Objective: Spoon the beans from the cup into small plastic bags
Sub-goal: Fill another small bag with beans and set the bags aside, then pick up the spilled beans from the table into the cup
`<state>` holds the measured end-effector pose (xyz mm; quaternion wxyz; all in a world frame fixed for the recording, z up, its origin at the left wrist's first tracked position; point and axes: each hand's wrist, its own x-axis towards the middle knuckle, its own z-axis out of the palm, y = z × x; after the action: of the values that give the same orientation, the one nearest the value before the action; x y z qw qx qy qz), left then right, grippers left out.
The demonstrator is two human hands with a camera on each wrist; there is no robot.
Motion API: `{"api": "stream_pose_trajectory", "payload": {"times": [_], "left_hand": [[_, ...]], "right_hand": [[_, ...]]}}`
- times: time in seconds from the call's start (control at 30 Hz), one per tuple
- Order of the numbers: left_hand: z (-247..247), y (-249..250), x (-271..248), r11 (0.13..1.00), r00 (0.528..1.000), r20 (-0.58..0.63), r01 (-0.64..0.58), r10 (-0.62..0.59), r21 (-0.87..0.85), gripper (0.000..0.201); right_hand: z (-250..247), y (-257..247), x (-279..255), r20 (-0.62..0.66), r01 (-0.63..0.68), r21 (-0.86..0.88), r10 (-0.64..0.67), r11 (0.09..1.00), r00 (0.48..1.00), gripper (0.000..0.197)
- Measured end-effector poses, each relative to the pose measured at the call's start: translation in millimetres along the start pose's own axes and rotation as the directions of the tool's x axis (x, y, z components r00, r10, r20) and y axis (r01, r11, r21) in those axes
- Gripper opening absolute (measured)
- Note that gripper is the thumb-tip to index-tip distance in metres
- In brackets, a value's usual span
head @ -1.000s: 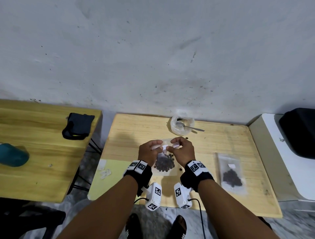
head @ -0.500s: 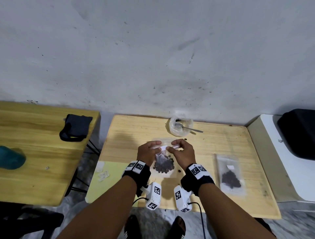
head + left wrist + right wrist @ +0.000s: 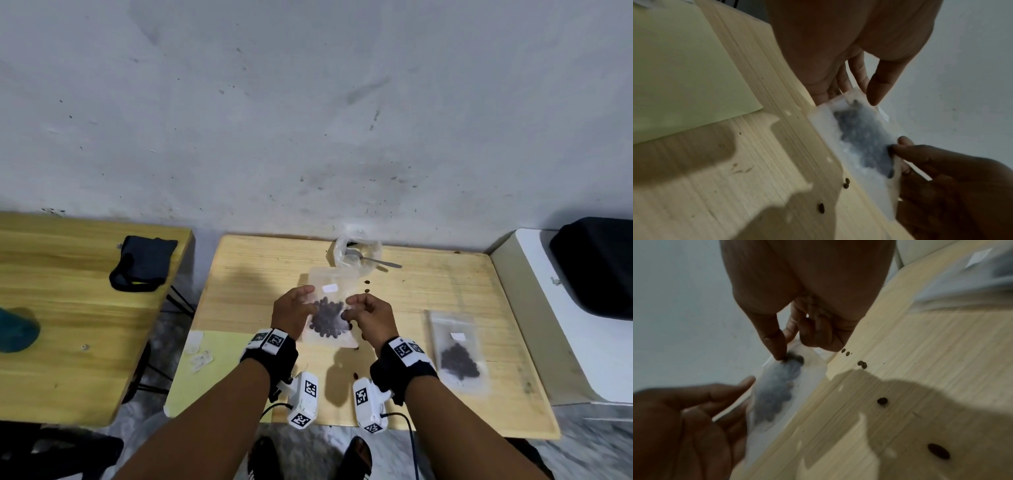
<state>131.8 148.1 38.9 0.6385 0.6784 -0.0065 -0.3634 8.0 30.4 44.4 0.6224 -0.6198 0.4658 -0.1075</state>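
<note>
A small clear plastic bag (image 3: 328, 317) with dark beans inside is held between my hands over the middle of the wooden table (image 3: 257, 274). My left hand (image 3: 291, 312) holds its left edge, thumb (image 3: 877, 87) on top and fingers underneath. My right hand (image 3: 371, 317) pinches the right edge between thumb and forefinger (image 3: 777, 344). The bag (image 3: 859, 138) is blurred in both wrist views. The clear cup (image 3: 356, 251) stands at the far edge with the metal spoon (image 3: 380, 263) resting in it. A second bag of beans (image 3: 457, 356) lies flat to the right.
Loose beans (image 3: 366, 282) lie scattered on the table, some near the front edge (image 3: 882, 401). A pale green sheet (image 3: 219, 370) covers the front left corner. A second table at left holds a black pouch (image 3: 144, 262). A white unit (image 3: 565, 308) stands at right.
Both hands have moved from the bag's top strip down to its two sides. The bag's top now shows beyond my fingers, and the beans lie spread between my hands.
</note>
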Motion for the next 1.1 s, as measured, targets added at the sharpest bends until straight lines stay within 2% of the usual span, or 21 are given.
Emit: {"api": "stream_pose_trajectory", "payload": {"times": [0.1, 0.2, 0.37, 0.5, 0.57, 0.7, 0.83, 1.0, 1.1], "left_hand": [[0, -7, -1, 0.991, 0.998, 0.039, -0.051, 0.047, 0.121, 0.039], [9, -11, 0, 0.984, 0.997, 0.073, -0.029, 0.017, 0.175, 0.038], [52, -13, 1, 0.974, 0.965, 0.198, 0.138, -0.173, 0.179, 0.03], [99, -24, -14, 0.951, 0.907, 0.327, 0.188, -0.264, 0.245, 0.028], [122, -32, -20, 0.936, 0.885, 0.355, 0.205, -0.302, 0.286, 0.027], [169, -51, -31, 0.924, 0.853, 0.386, 0.25, -0.352, 0.289, 0.031], [204, -69, -39, 0.914, 0.854, 0.373, 0.25, -0.363, 0.318, 0.031], [211, -81, -39, 0.898, 0.851, 0.351, 0.269, -0.391, 0.348, 0.028], [200, -74, -32, 0.913, 0.864, 0.342, 0.267, -0.369, 0.309, 0.025]], "right_hand": [[-9, 4, 6, -0.042, 0.025, -0.024, -0.026, 0.999, 0.999, 0.024], [-22, 8, 7, -0.053, 0.065, -0.126, -0.072, 0.99, 0.996, 0.025], [-62, 17, 1, -0.127, 0.016, -0.258, -0.05, 0.966, 0.991, 0.024], [-113, 29, -7, -0.206, -0.087, -0.369, 0.009, 0.926, 0.978, 0.023], [-135, 37, -11, -0.23, -0.13, -0.391, 0.04, 0.911, 0.972, 0.024], [-174, 55, -13, -0.307, -0.185, -0.416, 0.053, 0.89, 0.95, 0.027], [-201, 72, -9, -0.325, -0.235, -0.453, 0.086, 0.86, 0.942, 0.033], [-212, 81, -3, -0.24, -0.281, -0.554, 0.173, 0.783, 0.955, 0.046], [-208, 71, 3, -0.227, -0.249, -0.598, 0.137, 0.762, 0.964, 0.053]]}}
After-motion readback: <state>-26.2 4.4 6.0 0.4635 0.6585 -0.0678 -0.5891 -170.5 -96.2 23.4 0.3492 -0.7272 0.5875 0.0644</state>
